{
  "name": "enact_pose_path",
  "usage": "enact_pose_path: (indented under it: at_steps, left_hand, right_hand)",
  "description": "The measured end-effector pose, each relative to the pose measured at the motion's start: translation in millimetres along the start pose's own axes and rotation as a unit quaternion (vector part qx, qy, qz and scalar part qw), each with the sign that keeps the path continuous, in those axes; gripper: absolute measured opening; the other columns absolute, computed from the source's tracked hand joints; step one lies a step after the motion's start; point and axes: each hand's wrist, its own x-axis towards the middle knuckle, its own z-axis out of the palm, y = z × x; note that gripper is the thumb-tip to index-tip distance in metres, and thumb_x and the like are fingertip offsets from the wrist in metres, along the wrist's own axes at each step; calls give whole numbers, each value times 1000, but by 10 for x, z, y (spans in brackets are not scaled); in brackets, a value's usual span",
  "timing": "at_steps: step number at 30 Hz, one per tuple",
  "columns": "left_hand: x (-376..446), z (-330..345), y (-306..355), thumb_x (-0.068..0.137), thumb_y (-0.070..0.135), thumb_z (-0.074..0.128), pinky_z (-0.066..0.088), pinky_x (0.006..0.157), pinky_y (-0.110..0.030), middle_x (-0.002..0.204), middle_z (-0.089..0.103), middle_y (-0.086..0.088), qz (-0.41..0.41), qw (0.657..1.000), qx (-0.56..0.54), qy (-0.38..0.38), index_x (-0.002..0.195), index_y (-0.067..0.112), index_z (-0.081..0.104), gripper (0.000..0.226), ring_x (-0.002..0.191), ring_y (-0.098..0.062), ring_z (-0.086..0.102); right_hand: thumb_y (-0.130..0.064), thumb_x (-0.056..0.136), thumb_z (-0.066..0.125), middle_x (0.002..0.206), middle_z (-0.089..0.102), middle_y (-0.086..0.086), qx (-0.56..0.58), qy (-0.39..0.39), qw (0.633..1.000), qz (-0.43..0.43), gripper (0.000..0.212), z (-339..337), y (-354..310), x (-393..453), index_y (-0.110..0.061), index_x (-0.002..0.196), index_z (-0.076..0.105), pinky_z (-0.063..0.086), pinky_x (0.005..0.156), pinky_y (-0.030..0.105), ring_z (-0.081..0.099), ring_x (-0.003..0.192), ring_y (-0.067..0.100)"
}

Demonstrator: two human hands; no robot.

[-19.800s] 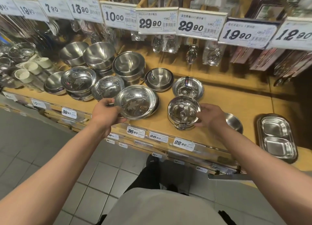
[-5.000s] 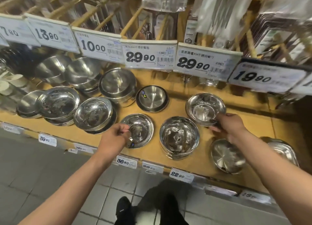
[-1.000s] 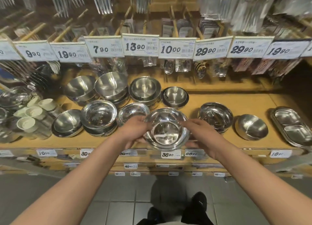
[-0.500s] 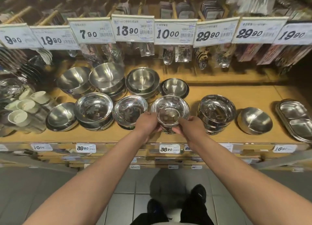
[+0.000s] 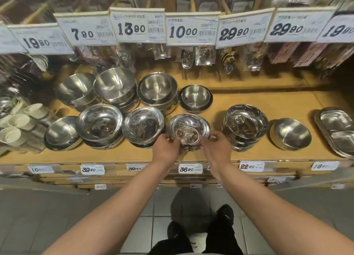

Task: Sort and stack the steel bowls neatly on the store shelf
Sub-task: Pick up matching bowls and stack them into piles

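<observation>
Left hand (image 5: 166, 151) and right hand (image 5: 215, 149) both grip the small steel bowl (image 5: 188, 129), fingers curled around its near rim, on the shelf (image 5: 268, 105).

Your left hand (image 5: 167, 151) and right hand (image 5: 216, 149) are bare, with no gloves, rings or watch showing, and both forearms (image 5: 122, 203) are uncovered as far as the view reaches, with no sleeve in sight. Below them you wear dark trousers (image 5: 220, 243) and black shoes (image 5: 226, 214), the right one carrying a small pale mark on its upper.
</observation>
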Motion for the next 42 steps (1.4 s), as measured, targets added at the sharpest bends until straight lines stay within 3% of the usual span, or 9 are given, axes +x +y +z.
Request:
enact_pose_path:
  at_steps: [3,7,17,21,28,30,34,37,42]
  left_hand:
    - [-10,1,-24,95,29,68,57,63,-25,73,71,6,3,1000,-7,17,89,24,56,15,50,1,66]
    - [-20,10,-21,91,25,75,60,62,-28,61,71,6,-28,997,-70,9,83,23,55,21,54,-9,69]
    - [-8,68,42,84,-1,71,64,74,-39,80,73,-17,-121,977,-173,13,93,12,53,25,63,-29,73]
    - [25,66,44,88,6,69,58,52,-27,89,70,-12,-122,981,-149,36,90,11,57,14,65,-21,69]
    - [61,130,29,96,28,65,59,90,-40,101,76,-10,-110,984,-75,118,103,6,73,24,94,-27,72]
    - [37,161,32,94,22,68,62,81,-33,99,77,-7,-107,979,-99,143,99,7,76,17,87,-22,73]
    - [6,203,39,88,9,71,43,39,-11,64,67,0,-122,961,-179,171,73,8,75,16,43,-2,57]
    - [44,209,22,87,6,69,52,48,-17,58,63,-1,-131,959,-187,170,56,14,64,32,50,-11,63]
    - [132,222,10,87,7,70,64,77,-35,77,72,1,-134,962,-182,152,71,20,69,21,72,-17,70]
  right_hand:
    - [-18,87,73,92,70,6,-16,-2,1000,6,18,8,52,8,-25,85,56,57,89,48,70,94,31]
    - [-18,86,74,94,68,6,-10,-10,1000,12,19,22,67,37,-22,92,57,57,91,50,69,96,30]
    - [-16,87,73,85,70,1,-21,-9,1000,-11,26,25,127,92,-31,87,52,60,87,46,73,85,24]
    - [-12,88,71,74,68,-3,30,-12,999,12,23,18,123,127,-27,90,53,62,74,35,68,62,11]
    - [-11,87,72,84,62,-1,10,-7,999,44,27,31,101,162,-13,107,53,62,69,27,66,67,11]
    - [-16,85,75,85,60,-2,-14,-5,999,40,31,40,88,186,-12,107,53,60,66,21,66,70,12]
    - [-24,80,78,96,67,4,-33,-8,998,48,42,73,64,225,-8,113,58,61,86,45,71,85,21]
    - [-24,81,77,105,68,10,-43,-10,998,51,43,79,51,245,-6,116,58,59,90,47,70,98,29]
    - [-22,81,76,107,68,13,-79,-15,996,39,39,100,24,288,-5,113,60,58,91,47,69,101,34]
